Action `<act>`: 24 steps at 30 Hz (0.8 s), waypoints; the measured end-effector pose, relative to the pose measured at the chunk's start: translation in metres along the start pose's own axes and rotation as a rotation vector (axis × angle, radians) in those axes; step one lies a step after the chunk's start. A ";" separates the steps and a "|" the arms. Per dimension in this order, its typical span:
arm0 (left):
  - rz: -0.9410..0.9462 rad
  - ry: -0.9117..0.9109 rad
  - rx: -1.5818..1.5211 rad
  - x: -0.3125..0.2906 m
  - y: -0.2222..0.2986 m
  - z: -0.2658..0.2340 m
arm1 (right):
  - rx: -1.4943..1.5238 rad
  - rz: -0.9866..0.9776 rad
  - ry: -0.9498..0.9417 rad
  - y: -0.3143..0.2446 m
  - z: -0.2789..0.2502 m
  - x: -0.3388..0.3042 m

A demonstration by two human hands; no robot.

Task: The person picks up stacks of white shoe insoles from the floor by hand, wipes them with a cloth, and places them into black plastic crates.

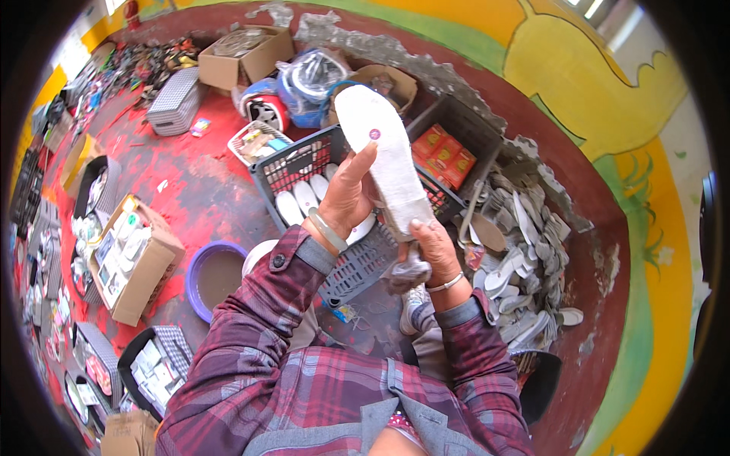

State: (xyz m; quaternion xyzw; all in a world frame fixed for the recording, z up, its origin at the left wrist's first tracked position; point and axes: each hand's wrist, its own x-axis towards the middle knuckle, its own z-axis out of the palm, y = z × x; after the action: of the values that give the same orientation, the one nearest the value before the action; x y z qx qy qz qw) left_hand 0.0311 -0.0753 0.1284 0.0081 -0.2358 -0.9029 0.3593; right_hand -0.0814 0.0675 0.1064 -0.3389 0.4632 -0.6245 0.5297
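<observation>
A white shoe insole (pixel 376 121) with a small round red mark is held up over the crate. My left hand (pixel 346 194) is closed around its left edge, with the thumb lying on the upper face. At the insole's lower end is my right hand (pixel 432 254), its thumb pressed on the end. A crumpled grey-brown rag (pixel 411 272) hangs bunched in the right hand's fingers. Beneath, a dark grey plastic crate (pixel 357 266) holds several more white insoles (pixel 304 195), partly hidden by my hands.
A purple basin (pixel 192 283) of murky water stands left of my arms. To the right, many soiled insoles (pixel 525 258) lie heaped along the wall. Behind the crate is a dark bin (pixel 475 125) with orange boxes. A cardboard box (pixel 156 266) of small goods stands at left.
</observation>
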 end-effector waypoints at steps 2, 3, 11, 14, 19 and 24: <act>0.066 0.163 0.076 0.003 0.002 -0.018 | -0.036 -0.013 0.017 0.012 0.012 0.006; 0.084 0.204 0.097 0.003 0.004 -0.026 | -0.086 -0.071 -0.028 0.017 0.011 0.009; -0.088 0.180 -0.037 0.011 0.006 -0.054 | -0.580 -0.268 0.102 -0.007 -0.006 0.019; -0.144 0.142 0.100 0.010 0.001 -0.049 | -0.635 -0.372 0.023 -0.001 -0.006 0.027; -0.200 0.117 0.182 0.009 -0.001 -0.044 | -0.606 -0.296 -0.091 -0.003 -0.012 0.026; -0.218 0.155 0.192 0.007 -0.006 -0.048 | -0.593 -0.117 -0.246 -0.016 -0.014 0.019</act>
State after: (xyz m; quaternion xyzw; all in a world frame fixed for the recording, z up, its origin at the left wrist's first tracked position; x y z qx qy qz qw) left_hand 0.0308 -0.0958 0.0843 0.1374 -0.2903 -0.9066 0.2737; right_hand -0.1035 0.0525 0.1154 -0.5773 0.5374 -0.4460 0.4231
